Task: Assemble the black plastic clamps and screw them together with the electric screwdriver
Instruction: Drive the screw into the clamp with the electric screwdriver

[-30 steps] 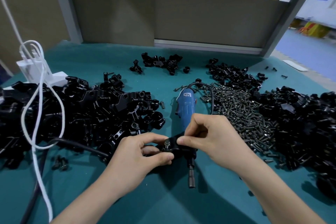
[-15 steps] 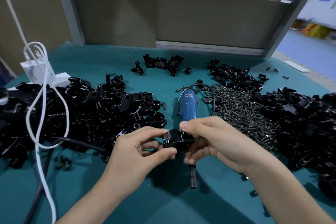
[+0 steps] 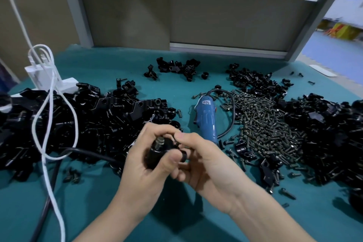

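My left hand (image 3: 146, 171) and my right hand (image 3: 208, 165) both grip one black plastic clamp (image 3: 157, 154) above the near middle of the teal table (image 3: 176, 222). A metal screw head (image 3: 160, 140) sticks up from the clamp's top. The clamp is blurred and mostly hidden by my fingers. The blue electric screwdriver (image 3: 206, 119) lies on the table just behind my right hand, its tip hidden by that hand. Neither hand touches it.
A big heap of black clamp parts (image 3: 78, 124) fills the left, another heap of parts (image 3: 330, 135) the right. A pile of dark screws (image 3: 269, 125) lies right of the screwdriver. White cables (image 3: 49, 124) and a white charger (image 3: 39, 72) sit at the left. Small groups of parts (image 3: 176, 68) lie farther back.
Both hands have lifted the clamp and shifted it left, turning it so the screw head points up. The screwdriver has stayed where it lay.
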### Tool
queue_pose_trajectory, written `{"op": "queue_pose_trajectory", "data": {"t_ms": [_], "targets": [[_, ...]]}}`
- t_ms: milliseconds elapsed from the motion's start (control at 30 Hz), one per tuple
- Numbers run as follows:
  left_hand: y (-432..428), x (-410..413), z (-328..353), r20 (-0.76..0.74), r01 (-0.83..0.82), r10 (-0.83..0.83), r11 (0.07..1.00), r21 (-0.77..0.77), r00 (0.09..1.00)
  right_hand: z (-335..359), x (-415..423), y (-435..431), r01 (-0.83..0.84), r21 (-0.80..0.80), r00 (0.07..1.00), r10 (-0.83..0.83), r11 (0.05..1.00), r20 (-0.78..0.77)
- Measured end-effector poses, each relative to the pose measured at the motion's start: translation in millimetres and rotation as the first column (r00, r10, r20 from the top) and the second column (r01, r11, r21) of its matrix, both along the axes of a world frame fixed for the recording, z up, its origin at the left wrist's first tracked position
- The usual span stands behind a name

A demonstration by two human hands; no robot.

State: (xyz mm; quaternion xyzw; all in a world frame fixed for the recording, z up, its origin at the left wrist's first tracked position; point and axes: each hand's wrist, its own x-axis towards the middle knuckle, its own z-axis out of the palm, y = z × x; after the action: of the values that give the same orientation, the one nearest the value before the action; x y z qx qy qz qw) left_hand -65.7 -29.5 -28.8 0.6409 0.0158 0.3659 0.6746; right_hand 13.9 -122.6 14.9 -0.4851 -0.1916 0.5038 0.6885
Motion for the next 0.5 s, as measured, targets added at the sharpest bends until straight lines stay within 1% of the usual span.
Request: {"op": "queue_pose_trajectory", "data": {"t_ms": [33, 100, 133, 167, 200, 233, 267, 300, 333, 367, 400, 433, 467, 500], "targets": [[0, 0, 0, 0.005, -0.07, 0.07, 0.998, 0.0, 0.998, -2, -2, 4, -0.004, 0.002, 1.0, 0.004, 1.0, -0.02], [0, -1, 2, 0.027, -0.138, 0.139, 0.99, -0.038, 0.99, -3, 0, 8, -0.047, -0.016, 0.999, 0.047, 0.999, -0.025], [1, -1, 2, 0.035, -0.169, 0.17, 0.985, -0.016, 0.985, -3, 4, 8, -0.078, -0.041, 0.996, 0.079, 0.996, 0.031], [1, 0, 2, 0.033, -0.219, 0.218, 0.975, 0.04, 0.975, -1, 10, 7, -0.081, -0.092, 0.985, 0.094, 0.992, 0.145], [2, 0, 2, 0.02, -0.26, 0.26, 0.961, 0.091, 0.966, 2, 21, 6, -0.028, -0.157, 0.947, 0.077, 0.987, 0.313], [4, 0, 1, -0.005, -0.284, 0.286, 0.954, 0.1, 0.958, 5, 34, 4, 0.088, -0.216, 0.864, 0.033, 0.972, 0.502], [5, -1, 2, -0.026, -0.285, 0.288, 0.955, 0.08, 0.957, 8, 51, 4, 0.263, -0.254, 0.733, -0.022, 0.931, 0.679], [6, 0, 2, -0.037, -0.276, 0.278, 0.96, 0.056, 0.96, 8, 71, 4, 0.438, -0.275, 0.575, -0.032, 0.856, 0.817], [7, 0, 2, -0.04, -0.261, 0.263, 0.964, 0.041, 0.964, 7, 89, 6, 0.549, -0.331, 0.461, 0.052, 0.768, 0.886], [6, 0, 2, -0.047, -0.246, 0.247, 0.969, 0.038, 0.968, 5, 102, 10, 0.597, -0.435, 0.42, 0.2, 0.674, 0.885], [4, 0, 2, -0.051, -0.228, 0.229, 0.973, 0.032, 0.972, 1, 113, 16, 0.585, -0.548, 0.433, 0.341, 0.598, 0.834], [4, 1, 1, -0.053, -0.213, 0.214, 0.977, 0.021, 0.975, -6, 121, 21, 0.544, -0.632, 0.479, 0.415, 0.552, 0.774], [3, 1, 1, -0.056, -0.202, 0.202, 0.979, 0.011, 0.978, -13, 127, 26, 0.507, -0.667, 0.531, 0.412, 0.546, 0.74], [3, 1, 0, -0.062, -0.193, 0.193, 0.981, 0.0, 0.979, -18, 131, 30, 0.481, -0.668, 0.583, 0.362, 0.567, 0.727]]}}
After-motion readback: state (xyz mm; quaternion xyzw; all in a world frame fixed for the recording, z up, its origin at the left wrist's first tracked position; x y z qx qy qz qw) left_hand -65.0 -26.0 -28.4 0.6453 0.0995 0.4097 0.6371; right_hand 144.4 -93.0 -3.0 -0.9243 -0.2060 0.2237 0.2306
